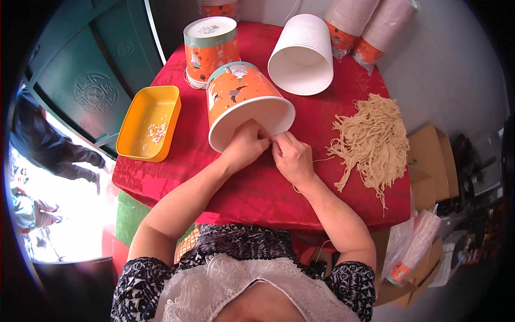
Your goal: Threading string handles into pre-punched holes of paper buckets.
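An orange paper bucket (238, 94) with a green band and white rim lies tilted on its side, its mouth toward me. My left hand (248, 144) is closed at the lower rim, with some fingers reaching inside the mouth. Close against it, my right hand (292, 156) pinches a thin beige string (323, 160), whose loose end trails out beside the wrist. The fingertips of both hands nearly meet at the rim, and exactly what lies between them is hidden. To the right lies a loose heap of beige strings (375, 142).
A yellow plastic tray (124, 134) holding small white and orange bits sits at the left. Behind stand an upturned stack of orange buckets (212, 56) and a white nested stack (300, 59) on its side. Wrapped bucket stacks (351, 24) lean at the wall; cardboard boxes (429, 161) are at right.
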`<state>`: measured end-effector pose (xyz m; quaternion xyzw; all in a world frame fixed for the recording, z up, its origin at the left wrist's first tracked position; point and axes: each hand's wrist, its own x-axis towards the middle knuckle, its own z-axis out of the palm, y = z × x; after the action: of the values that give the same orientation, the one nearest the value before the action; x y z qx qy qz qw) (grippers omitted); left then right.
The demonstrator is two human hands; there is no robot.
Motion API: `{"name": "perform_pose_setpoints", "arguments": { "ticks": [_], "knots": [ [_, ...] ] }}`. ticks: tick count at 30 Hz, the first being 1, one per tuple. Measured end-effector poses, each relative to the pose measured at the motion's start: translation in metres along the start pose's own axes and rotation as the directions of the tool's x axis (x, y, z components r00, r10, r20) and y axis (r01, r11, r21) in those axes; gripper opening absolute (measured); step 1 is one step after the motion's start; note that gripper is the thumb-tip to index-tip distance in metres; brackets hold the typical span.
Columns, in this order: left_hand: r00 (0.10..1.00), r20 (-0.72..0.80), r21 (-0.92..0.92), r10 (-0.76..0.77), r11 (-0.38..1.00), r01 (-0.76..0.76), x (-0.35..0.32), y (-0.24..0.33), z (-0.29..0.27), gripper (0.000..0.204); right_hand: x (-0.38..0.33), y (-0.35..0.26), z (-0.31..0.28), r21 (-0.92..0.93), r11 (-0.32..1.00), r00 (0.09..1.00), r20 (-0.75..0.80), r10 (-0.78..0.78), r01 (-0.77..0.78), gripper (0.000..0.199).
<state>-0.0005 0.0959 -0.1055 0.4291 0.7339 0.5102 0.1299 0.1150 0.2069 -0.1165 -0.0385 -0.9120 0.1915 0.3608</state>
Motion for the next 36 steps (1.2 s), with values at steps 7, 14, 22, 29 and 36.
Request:
{"name": "perform_pose_setpoints", "arguments": {
  "ticks": [7, 14, 22, 29, 36],
  "knots": [
    [0.994, -0.077, 0.104, 0.084, 0.992, -0.075, -0.005, 0.005, 0.000, 0.008, -0.002, 0.011, 0.004, 0.263, 0.949, 0.985, 0.047, 0.165, -0.171, 0.006],
    [0.999, 0.004, 0.190, 0.039, 0.981, -0.039, -0.006, 0.004, -0.002, 0.006, 0.006, 0.014, -0.005, 0.379, 0.846, 0.923, 0.240, 0.301, -0.374, 0.009],
    [0.995, 0.033, 0.149, 0.098, 0.984, -0.102, -0.007, 0.003, -0.003, 0.008, 0.006, 0.016, 0.000, 0.390, 0.821, 0.908, 0.223, 0.354, -0.416, 0.010],
    [0.999, -0.033, 0.013, 0.027, 1.000, -0.027, -0.007, 0.003, 0.004, 0.007, 0.003, 0.014, 0.005, 0.396, 0.810, 0.902, 0.183, 0.391, -0.432, 0.009],
    [0.997, -0.049, 0.115, 0.061, 0.992, -0.055, -0.004, -0.001, 0.001, 0.005, 0.004, 0.011, 0.001, 0.371, 0.841, 0.919, 0.185, 0.348, -0.393, 0.008]
  ]
}}
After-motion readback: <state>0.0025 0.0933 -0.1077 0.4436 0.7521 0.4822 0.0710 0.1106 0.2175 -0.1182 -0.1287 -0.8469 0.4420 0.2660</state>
